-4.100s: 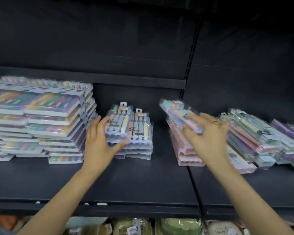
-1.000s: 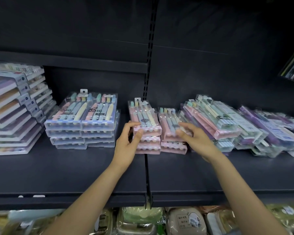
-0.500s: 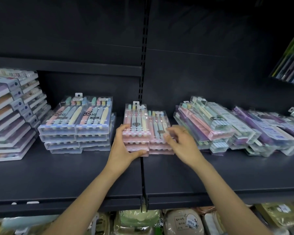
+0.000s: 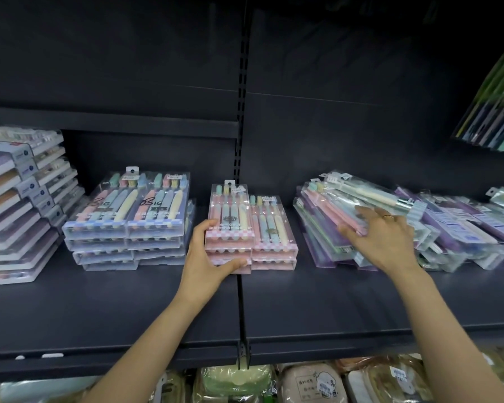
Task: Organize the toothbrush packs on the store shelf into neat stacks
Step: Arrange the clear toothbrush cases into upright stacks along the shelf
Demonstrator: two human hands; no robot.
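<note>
head view shows me a dark store shelf (image 4: pixel 317 303) with toothbrush packs laid out in several groups. my left hand (image 4: pixel 207 254) grips the front left corner of the left pink stack (image 4: pixel 230 228): the thumb lies along the front edge of the lowest pack and the fingers curl round the stack's left side near the top. touching it on the right sits a second pink stack (image 4: pixel 274 239), one pack lower, both squared up and straddling the upright seam in the shelving. my right hand (image 4: pixel 378 239) is off to the right, fingers spread and fairly straight, resting on top of the loose heap of clear, pink and purple packs (image 4: pixel 332 228) that lies skewed and fanned out; a ring shows on one finger, and i cannot tell whether the thumb hooks under a pack. further right a purple-toned heap (image 4: pixel 460 231) slumps just as untidily. left of the pink stacks, a little apart, stand two side-by-side stacks of wider clear packs (image 4: pixel 128 225), fairly even. at the far left a tall stepped stack of flat boxes (image 4: pixel 18 207) leans outward. below the shelf edge i see bagged goods (image 4: pixel 309 382) on the lower level.
</note>
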